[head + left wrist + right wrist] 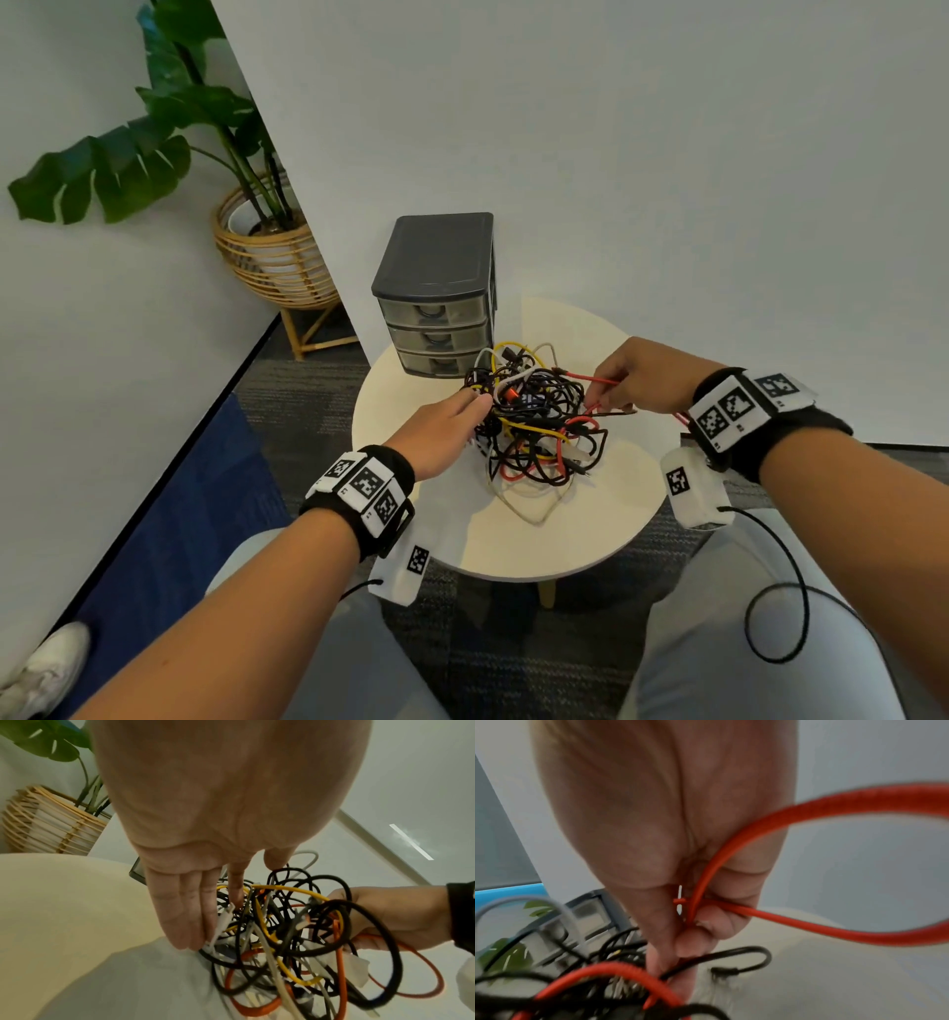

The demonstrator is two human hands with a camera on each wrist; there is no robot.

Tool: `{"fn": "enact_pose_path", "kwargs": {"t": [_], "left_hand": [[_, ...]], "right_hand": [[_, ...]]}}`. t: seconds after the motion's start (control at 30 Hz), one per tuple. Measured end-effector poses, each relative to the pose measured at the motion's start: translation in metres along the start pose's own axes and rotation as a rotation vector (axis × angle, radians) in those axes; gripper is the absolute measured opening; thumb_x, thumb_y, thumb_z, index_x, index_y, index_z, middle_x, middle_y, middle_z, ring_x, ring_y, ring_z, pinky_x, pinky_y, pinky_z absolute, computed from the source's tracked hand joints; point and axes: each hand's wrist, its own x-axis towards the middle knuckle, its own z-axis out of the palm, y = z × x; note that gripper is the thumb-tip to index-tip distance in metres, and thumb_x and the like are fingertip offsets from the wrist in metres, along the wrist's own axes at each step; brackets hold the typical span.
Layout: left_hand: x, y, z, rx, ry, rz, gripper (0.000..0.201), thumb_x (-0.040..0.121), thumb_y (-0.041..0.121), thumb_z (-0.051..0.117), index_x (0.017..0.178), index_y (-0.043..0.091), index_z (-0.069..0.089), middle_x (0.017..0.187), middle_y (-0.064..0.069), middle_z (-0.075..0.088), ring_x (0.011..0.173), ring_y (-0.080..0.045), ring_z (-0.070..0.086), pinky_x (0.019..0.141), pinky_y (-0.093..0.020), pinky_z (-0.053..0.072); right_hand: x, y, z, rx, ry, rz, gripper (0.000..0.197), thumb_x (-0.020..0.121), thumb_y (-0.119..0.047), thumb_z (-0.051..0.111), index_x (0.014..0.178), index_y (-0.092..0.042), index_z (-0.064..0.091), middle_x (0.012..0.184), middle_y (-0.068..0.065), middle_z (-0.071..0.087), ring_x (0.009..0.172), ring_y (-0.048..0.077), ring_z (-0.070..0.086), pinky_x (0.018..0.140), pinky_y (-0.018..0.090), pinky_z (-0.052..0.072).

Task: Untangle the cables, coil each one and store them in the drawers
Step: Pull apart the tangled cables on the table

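A tangle of black, yellow, white and red cables (534, 416) lies on the round cream table (590, 529), in front of a grey three-drawer unit (436, 308) whose drawers are closed. My left hand (447, 426) lies flat with straight fingers (185, 914) pressing the tangle's left edge (277, 933). My right hand (637, 375) grips a red cable (590, 379) at the tangle's right side. In the right wrist view the fingers (700, 933) curl around that red cable (706, 882), which loops away to the right.
A potted plant in a wicker basket (272, 257) stands on the floor at the left beyond a white wall panel. My knees flank the table's near edge. A white shoe (41, 668) shows at bottom left.
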Motion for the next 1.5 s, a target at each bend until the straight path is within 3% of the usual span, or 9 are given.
{"fn": "enact_pose_path", "kwargs": {"t": [0.3,0.47,0.63,0.83,0.97,1.07,1.2,1.37,1.5], "left_hand": [[0.001,0.01,0.011,-0.05,-0.091,-0.107,0.054,0.106,0.06,0.023,0.142,0.029,0.047,0.135,-0.013,0.059,0.118,-0.032,0.058,0.106,-0.048,0.047],[0.001,0.005,0.013,-0.093,-0.19,-0.091,0.059,0.101,0.069,0.03,0.148,0.036,0.039,0.135,0.006,0.052,0.121,-0.024,0.055,0.102,-0.045,0.05],[0.004,-0.008,0.012,-0.069,-0.22,-0.029,0.072,0.092,0.061,0.063,0.152,0.034,0.036,0.141,0.008,0.059,0.125,-0.014,0.056,0.088,-0.027,0.047],[0.011,-0.015,0.022,0.057,-0.187,-0.011,0.068,0.092,0.045,0.067,0.15,0.029,0.034,0.127,0.003,0.064,0.112,-0.019,0.062,0.103,-0.041,0.049],[0.015,-0.011,0.024,0.022,-0.17,-0.036,0.068,0.08,0.048,0.056,0.143,0.031,0.04,0.132,-0.002,0.064,0.117,-0.025,0.061,0.106,-0.049,0.047],[0.019,-0.011,0.023,-0.021,-0.161,-0.042,0.068,0.079,0.048,0.054,0.143,0.029,0.042,0.136,-0.003,0.061,0.122,-0.024,0.058,0.109,-0.048,0.044],[0.02,-0.007,0.018,-0.062,-0.128,-0.018,0.056,0.08,0.047,0.059,0.131,0.027,0.052,0.125,-0.002,0.066,0.115,-0.024,0.061,0.105,-0.047,0.047],[0.014,-0.001,0.014,-0.153,-0.102,0.0,0.03,0.102,0.015,0.053,0.13,0.023,0.052,0.121,-0.005,0.068,0.105,-0.021,0.066,0.089,-0.028,0.054],[0.011,-0.001,0.015,-0.127,-0.103,-0.001,0.032,0.096,0.021,0.055,0.127,0.029,0.051,0.123,-0.006,0.068,0.114,-0.026,0.065,0.104,-0.042,0.049]], "right_hand": [[0.014,0.003,0.035,-0.043,0.101,0.04,0.02,0.085,-0.001,0.066,0.08,-0.019,0.072,0.074,-0.006,0.07,0.072,0.009,0.064,0.072,0.025,0.047],[0.018,0.002,0.047,-0.048,0.229,0.029,0.021,0.089,-0.006,0.057,0.078,-0.02,0.067,0.079,0.0,0.068,0.082,0.021,0.064,0.076,0.03,0.049],[0.02,0.008,0.054,-0.017,0.205,0.025,0.016,0.091,-0.007,0.057,0.086,-0.017,0.069,0.09,0.005,0.07,0.088,0.024,0.063,0.078,0.031,0.048],[0.017,0.014,0.041,-0.102,0.342,0.032,0.037,0.089,-0.02,0.069,0.125,-0.022,0.062,0.122,0.004,0.055,0.113,0.025,0.054,0.099,0.038,0.045],[-0.005,-0.015,0.024,0.062,0.512,-0.231,0.016,0.088,-0.017,0.069,0.101,-0.027,0.066,0.096,-0.003,0.062,0.085,0.017,0.059,0.08,0.034,0.05],[-0.028,-0.054,0.026,0.003,0.285,-0.455,0.013,0.091,-0.023,0.069,0.078,-0.024,0.071,0.067,-0.009,0.063,0.063,0.005,0.054,0.066,0.027,0.045],[-0.034,-0.081,0.058,-0.448,-0.047,-0.524,0.02,0.092,-0.019,0.059,0.076,-0.02,0.071,0.062,-0.007,0.058,0.058,0.009,0.051,0.061,0.023,0.043],[-0.028,-0.086,0.083,-0.758,-0.056,-0.363,0.022,0.097,-0.016,0.05,0.103,-0.021,0.071,0.078,-0.002,0.052,0.073,0.025,0.054,0.059,0.03,0.039],[-0.029,-0.092,0.09,-0.885,-0.12,-0.369,0.017,0.098,-0.012,0.051,0.106,-0.013,0.066,0.069,-0.003,0.04,0.07,0.024,0.051,0.064,0.035,0.045]]}}
